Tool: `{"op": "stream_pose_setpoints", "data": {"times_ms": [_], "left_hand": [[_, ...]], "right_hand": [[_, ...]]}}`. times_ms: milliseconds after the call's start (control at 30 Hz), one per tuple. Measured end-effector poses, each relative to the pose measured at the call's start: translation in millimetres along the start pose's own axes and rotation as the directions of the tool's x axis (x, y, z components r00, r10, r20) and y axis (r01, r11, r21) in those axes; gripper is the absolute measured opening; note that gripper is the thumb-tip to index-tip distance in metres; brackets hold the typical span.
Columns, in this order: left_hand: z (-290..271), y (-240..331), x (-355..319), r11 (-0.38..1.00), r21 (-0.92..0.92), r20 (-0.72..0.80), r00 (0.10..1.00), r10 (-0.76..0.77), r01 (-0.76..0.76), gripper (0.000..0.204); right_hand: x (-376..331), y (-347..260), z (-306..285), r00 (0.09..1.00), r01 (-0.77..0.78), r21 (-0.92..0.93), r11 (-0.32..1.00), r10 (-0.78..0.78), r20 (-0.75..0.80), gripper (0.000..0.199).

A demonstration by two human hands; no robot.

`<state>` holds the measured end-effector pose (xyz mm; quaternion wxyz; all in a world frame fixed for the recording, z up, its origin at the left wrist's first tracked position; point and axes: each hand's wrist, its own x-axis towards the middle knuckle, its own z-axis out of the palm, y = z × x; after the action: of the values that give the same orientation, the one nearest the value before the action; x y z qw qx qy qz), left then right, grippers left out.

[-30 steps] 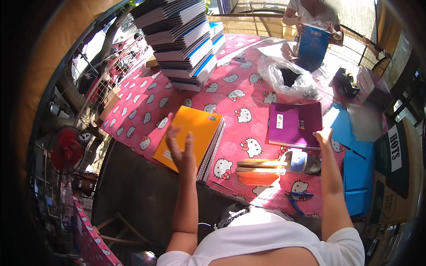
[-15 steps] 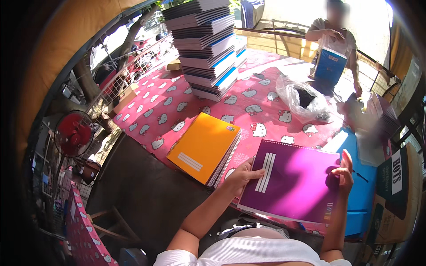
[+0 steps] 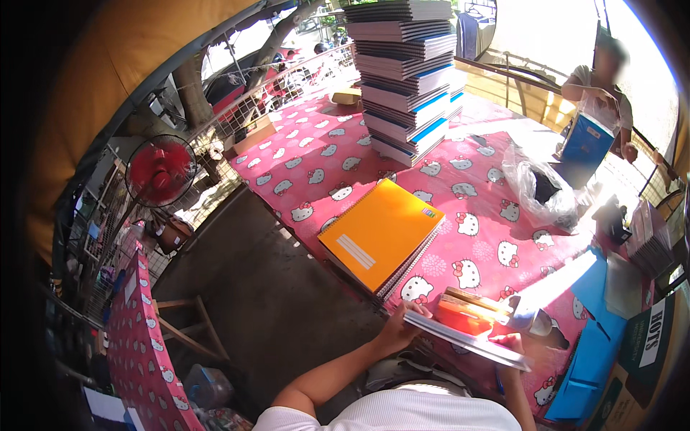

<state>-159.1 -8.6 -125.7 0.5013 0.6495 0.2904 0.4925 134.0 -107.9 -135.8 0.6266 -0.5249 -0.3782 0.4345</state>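
Both my hands hold a notebook [image 3: 467,342], tipped nearly edge-on so mostly its page edges show. My left hand [image 3: 399,327] grips its left end, and my right hand [image 3: 512,350] is closed at its right end, slightly smeared by motion. Just beyond it on the table lie an orange item [image 3: 463,317] with wooden-looking strips and a pale roundish item [image 3: 522,316], whose kinds I cannot make out. Left of these, a pile of spiral notebooks with an orange cover [image 3: 384,233] on top rests at the table's near edge.
A tall stack of notebooks [image 3: 406,86] stands on the pink patterned tablecloth [image 3: 302,188]. Right of it are a clear plastic bag [image 3: 535,188] and a person [image 3: 602,93] holding a bagged blue pack. Blue folders [image 3: 586,359] and a carton [image 3: 643,359] flank my right side.
The purple notebook has tipped from facing me to nearly edge-on and come lower, uncovering the orange item behind it. My view has swung left.
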Motion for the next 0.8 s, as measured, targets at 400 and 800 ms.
{"op": "stream_pose_setpoints", "data": {"times_ms": [400, 800], "left_hand": [[30.9, 116.4, 66.4, 0.947, 0.091, 0.023, 0.952, 0.306, -0.307, 0.039], [31.7, 105.3, 84.9, 0.984, 0.174, -0.101, 0.995, -0.009, 0.026, 0.038]], "right_hand": [[33.2, -18.1, -61.5, 0.946, 0.140, -0.736, 0.662, -0.310, -0.099, 0.014], [42.7, -12.3, -32.3, 0.938, 0.325, -0.796, 0.511, -0.281, 0.203, 0.022]]}}
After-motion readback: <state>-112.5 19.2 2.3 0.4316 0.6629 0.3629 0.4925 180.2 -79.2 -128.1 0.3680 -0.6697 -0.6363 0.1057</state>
